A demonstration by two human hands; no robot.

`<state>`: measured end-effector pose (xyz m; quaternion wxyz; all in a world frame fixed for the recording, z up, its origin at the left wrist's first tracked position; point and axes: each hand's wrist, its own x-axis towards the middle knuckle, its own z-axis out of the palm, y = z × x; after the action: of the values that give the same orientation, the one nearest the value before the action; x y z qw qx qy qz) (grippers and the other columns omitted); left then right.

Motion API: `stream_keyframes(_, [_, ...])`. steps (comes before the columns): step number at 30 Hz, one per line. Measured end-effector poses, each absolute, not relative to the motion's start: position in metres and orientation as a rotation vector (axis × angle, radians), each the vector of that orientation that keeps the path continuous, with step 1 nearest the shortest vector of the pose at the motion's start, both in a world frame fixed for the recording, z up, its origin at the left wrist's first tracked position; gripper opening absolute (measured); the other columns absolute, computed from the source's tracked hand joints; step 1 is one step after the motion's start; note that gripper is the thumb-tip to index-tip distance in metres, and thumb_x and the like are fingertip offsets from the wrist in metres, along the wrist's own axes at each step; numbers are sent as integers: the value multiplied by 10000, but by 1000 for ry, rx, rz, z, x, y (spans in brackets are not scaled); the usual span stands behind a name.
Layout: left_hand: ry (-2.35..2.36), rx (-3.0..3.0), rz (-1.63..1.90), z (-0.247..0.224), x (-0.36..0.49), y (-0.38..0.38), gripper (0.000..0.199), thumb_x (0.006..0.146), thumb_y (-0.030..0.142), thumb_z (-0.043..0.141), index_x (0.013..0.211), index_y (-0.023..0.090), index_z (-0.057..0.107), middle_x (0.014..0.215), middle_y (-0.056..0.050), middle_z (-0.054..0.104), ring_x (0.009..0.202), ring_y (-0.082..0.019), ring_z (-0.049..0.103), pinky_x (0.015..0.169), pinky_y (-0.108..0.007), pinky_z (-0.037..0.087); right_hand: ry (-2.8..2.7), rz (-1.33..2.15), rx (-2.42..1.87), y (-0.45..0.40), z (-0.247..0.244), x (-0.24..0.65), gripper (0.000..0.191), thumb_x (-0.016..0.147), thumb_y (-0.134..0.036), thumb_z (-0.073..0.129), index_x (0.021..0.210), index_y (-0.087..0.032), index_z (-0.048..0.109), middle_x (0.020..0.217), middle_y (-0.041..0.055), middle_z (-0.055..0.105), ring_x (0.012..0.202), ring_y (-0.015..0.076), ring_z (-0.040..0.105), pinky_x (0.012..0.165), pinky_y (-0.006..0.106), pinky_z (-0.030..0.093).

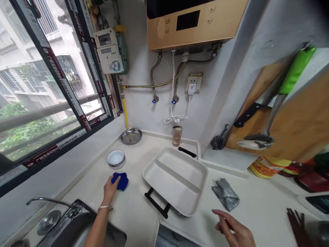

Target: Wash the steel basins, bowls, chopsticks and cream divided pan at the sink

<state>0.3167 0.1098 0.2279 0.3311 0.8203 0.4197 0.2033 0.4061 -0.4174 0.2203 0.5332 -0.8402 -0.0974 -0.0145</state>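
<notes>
My left hand (111, 188) grips a dark blue cloth (121, 181) on the white countertop (136, 206), with the thumb and fingers over its left side. Just beyond the cloth stand some stacked white enamel bowls (116, 159). My right hand (235, 229) hovers over the counter at the lower right, index finger stretched out, apparently with nothing in it. Past its fingertips lies a crumpled grey cloth or bag (226, 194). Between my hands sits a white two-compartment rectangular pan (174, 178) with a black handle (157, 203) at its near left side.
A metal sink (84, 230) with a faucet (51, 201) is at lower left. A steel plate (131, 136) and a brownish cup (177, 135) stand near the back wall. A cutting board (290, 123), a ladle (267, 135) and a scrubber (218, 142) hang at right.
</notes>
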Motion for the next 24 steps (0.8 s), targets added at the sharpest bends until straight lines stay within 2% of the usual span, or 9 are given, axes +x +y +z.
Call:
stream_keyframes(3, [1198,1842,718,241,285,107,475,810,646,558,942,199,650,813,-53,687,826,-272,651,804,-389,507,-299,111,-1864,-369,246,397,473,801,-676,597,964,-269,777,599,45,683,565,226,664,489,300,537])
stream_keyframes(6, [1259,1595,804,259,261,89,477,789,632,611,979,198,662,801,-58,691,829,-275,663,786,-409,528,-363,354,-1671,-319,266,386,549,786,-730,612,948,-231,775,591,46,677,520,205,625,506,313,526])
stream_keyframes(8, [1218,1393,850,275,254,68,522,792,620,644,1111,207,642,868,-69,706,830,-256,677,753,-399,544,-377,549,-1503,-286,279,377,584,752,-744,658,990,-220,759,766,81,742,554,204,643,508,324,529])
stream_keyframes(10, [1119,1279,843,291,255,43,557,795,604,669,1201,226,618,929,-79,710,848,-246,685,749,-396,551,-352,741,-1336,-255,294,368,634,729,-716,719,1145,-238,717,1069,120,747,716,231,703,578,348,571])
stream_keyframes(12, [949,1244,813,304,264,15,555,797,583,683,1220,230,617,966,-84,709,895,-250,688,782,-394,556,-322,884,-1182,-228,310,360,719,741,-668,753,1339,-297,612,1311,124,661,933,253,710,718,380,599])
stream_keyframes(15, [719,1291,686,313,287,-28,514,781,537,722,1182,224,647,974,-98,710,984,-282,676,834,-397,550,-321,932,-984,-200,329,357,778,788,-613,748,1474,-384,462,1472,80,552,1108,250,661,834,391,584])
stream_keyframes(17, [626,1328,610,313,302,-56,482,756,499,760,1143,228,666,981,-107,712,1025,-301,665,857,-399,544,-269,846,-917,-192,332,366,764,787,-578,763,1464,-378,473,1419,52,605,1128,251,657,870,389,576])
stream_keyframes(20, [522,1362,529,312,315,-86,458,716,464,800,1090,225,684,1020,-132,709,1077,-333,650,892,-422,538,-119,642,-907,-203,327,397,679,738,-527,815,1332,-274,603,1214,51,728,1090,264,684,933,394,560])
stream_keyframes(24, [494,1494,625,290,310,-94,501,717,447,804,1143,236,645,1236,-163,648,1330,-354,502,1118,-470,403,8,384,-985,-249,322,472,707,686,-503,839,1290,-221,605,1045,55,769,952,288,725,869,426,588])
